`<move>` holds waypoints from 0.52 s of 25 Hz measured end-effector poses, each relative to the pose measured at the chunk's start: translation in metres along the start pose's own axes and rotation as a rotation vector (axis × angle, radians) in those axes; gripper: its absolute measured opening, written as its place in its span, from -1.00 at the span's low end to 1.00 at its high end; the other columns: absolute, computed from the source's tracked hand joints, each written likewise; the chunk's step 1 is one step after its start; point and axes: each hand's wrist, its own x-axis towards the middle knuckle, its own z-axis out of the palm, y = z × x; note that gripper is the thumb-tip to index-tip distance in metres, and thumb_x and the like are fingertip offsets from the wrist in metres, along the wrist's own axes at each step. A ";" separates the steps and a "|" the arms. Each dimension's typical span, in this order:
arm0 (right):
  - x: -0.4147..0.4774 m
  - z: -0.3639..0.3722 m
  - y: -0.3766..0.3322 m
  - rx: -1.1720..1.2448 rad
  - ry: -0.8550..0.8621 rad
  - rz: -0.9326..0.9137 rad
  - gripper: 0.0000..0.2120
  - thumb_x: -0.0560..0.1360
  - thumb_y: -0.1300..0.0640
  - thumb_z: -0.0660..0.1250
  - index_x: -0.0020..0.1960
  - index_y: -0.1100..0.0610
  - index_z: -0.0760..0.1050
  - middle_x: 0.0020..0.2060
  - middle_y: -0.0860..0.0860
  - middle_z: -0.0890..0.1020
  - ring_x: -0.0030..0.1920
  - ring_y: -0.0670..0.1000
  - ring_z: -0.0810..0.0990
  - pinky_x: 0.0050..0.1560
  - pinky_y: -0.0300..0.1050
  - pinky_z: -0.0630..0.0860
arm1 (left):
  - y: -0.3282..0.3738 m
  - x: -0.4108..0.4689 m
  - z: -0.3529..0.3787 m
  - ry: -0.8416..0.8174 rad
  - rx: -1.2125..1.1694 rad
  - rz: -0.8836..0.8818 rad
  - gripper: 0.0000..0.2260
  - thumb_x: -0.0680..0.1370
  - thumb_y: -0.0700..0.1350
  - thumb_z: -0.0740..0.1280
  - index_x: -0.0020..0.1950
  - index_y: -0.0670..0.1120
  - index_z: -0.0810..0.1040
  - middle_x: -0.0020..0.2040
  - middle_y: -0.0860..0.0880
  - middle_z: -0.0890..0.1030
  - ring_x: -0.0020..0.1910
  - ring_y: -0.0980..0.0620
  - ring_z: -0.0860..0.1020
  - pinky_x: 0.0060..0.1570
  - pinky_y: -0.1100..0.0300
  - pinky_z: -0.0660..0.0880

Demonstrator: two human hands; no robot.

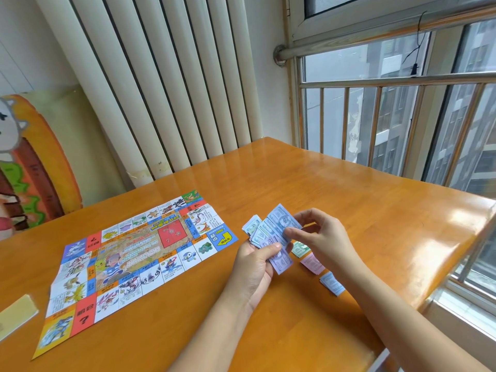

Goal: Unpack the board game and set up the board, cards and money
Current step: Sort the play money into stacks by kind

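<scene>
The paper game board (128, 261) lies unfolded on the left half of the wooden table (349, 210). My left hand (255, 267) grips a fanned stack of blue and purple play money (273, 234) just right of the board. My right hand (319, 234) pinches one purple note at the top of that fan. Under my right hand lie a green note pile (299, 249), a pink pile (312, 261) and a light blue pile (331, 283) in a row on the table.
A pale flat box piece (16, 315) lies at the table's left edge. A white radiator (161, 76) stands behind the table, a colourful board (35, 162) leans at the left, and a railed window (402, 116) runs along the right.
</scene>
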 end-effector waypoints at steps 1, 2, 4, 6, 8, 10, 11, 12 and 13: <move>0.000 0.000 0.000 -0.003 0.004 -0.011 -0.87 0.35 0.15 0.54 -0.21 0.03 0.59 -0.30 -0.05 0.67 -0.28 -0.12 0.61 -0.24 -0.21 0.51 | 0.001 0.000 0.000 -0.003 -0.004 -0.005 -0.72 0.51 -0.51 0.16 0.04 -0.23 0.54 -0.08 -0.17 0.69 -0.10 -0.05 0.67 -0.04 0.12 0.61; -0.001 -0.001 -0.001 -0.008 0.016 -0.024 -0.89 0.36 0.16 0.53 -0.23 0.04 0.60 -0.32 -0.05 0.68 -0.28 -0.12 0.60 -0.24 -0.23 0.50 | 0.001 0.000 0.000 -0.002 -0.010 -0.009 -0.73 0.51 -0.51 0.17 0.04 -0.23 0.53 -0.09 -0.17 0.69 -0.11 -0.05 0.67 -0.08 0.12 0.62; -0.001 -0.003 -0.001 0.013 0.029 -0.029 -0.90 0.37 0.19 0.51 -0.26 0.08 0.61 -0.33 -0.03 0.68 -0.28 -0.11 0.60 -0.24 -0.25 0.48 | 0.002 -0.001 0.001 0.020 -0.025 -0.010 -0.74 0.51 -0.50 0.18 0.02 -0.23 0.54 -0.14 -0.16 0.69 -0.15 -0.03 0.67 -0.16 0.14 0.62; -0.002 -0.003 -0.002 0.093 0.008 -0.008 -0.92 0.39 0.22 0.50 -0.24 0.11 0.62 -0.33 -0.01 0.69 -0.32 -0.13 0.60 -0.25 -0.26 0.49 | 0.002 0.001 0.000 0.035 -0.038 -0.006 -0.76 0.52 -0.48 0.19 0.02 -0.23 0.55 -0.13 -0.15 0.69 -0.16 -0.03 0.68 -0.20 0.15 0.62; -0.002 -0.004 -0.003 0.169 -0.021 0.013 -0.94 0.41 0.26 0.47 -0.21 0.13 0.64 -0.35 0.02 0.67 -0.39 -0.16 0.55 -0.30 -0.32 0.48 | 0.002 0.002 -0.001 0.051 -0.047 -0.005 -0.78 0.52 -0.46 0.21 0.04 -0.24 0.55 -0.10 -0.16 0.69 -0.14 -0.03 0.67 -0.18 0.16 0.62; -0.002 -0.005 -0.003 0.235 -0.031 0.019 -0.92 0.43 0.29 0.44 -0.18 0.15 0.65 -0.38 0.05 0.65 -0.41 -0.14 0.53 -0.33 -0.33 0.48 | 0.003 0.002 -0.002 0.066 -0.051 -0.004 -0.78 0.52 -0.47 0.21 0.03 -0.24 0.55 -0.11 -0.16 0.69 -0.14 -0.03 0.67 -0.15 0.15 0.62; -0.002 -0.005 -0.003 0.253 -0.031 0.018 -0.91 0.44 0.31 0.43 -0.17 0.15 0.65 -0.38 0.05 0.65 -0.41 -0.13 0.53 -0.33 -0.33 0.49 | 0.003 0.002 -0.002 0.071 -0.058 -0.007 -0.78 0.51 -0.47 0.20 0.02 -0.24 0.55 -0.12 -0.16 0.69 -0.14 -0.04 0.68 -0.13 0.13 0.63; -0.002 -0.005 -0.003 0.257 -0.033 0.013 -0.91 0.45 0.31 0.42 -0.16 0.15 0.65 -0.37 0.05 0.66 -0.40 -0.11 0.55 -0.32 -0.32 0.50 | 0.003 0.002 -0.002 0.079 -0.068 -0.009 -0.78 0.51 -0.48 0.20 0.01 -0.25 0.54 -0.12 -0.17 0.69 -0.15 -0.05 0.68 -0.11 0.10 0.63; -0.002 -0.006 -0.004 0.249 -0.037 0.007 -0.91 0.46 0.32 0.41 -0.15 0.16 0.64 -0.38 0.04 0.66 -0.39 -0.11 0.57 -0.32 -0.32 0.51 | 0.003 0.003 -0.002 0.090 -0.075 -0.007 -0.78 0.50 -0.49 0.20 0.01 -0.26 0.54 -0.12 -0.18 0.69 -0.15 -0.07 0.68 -0.08 0.07 0.62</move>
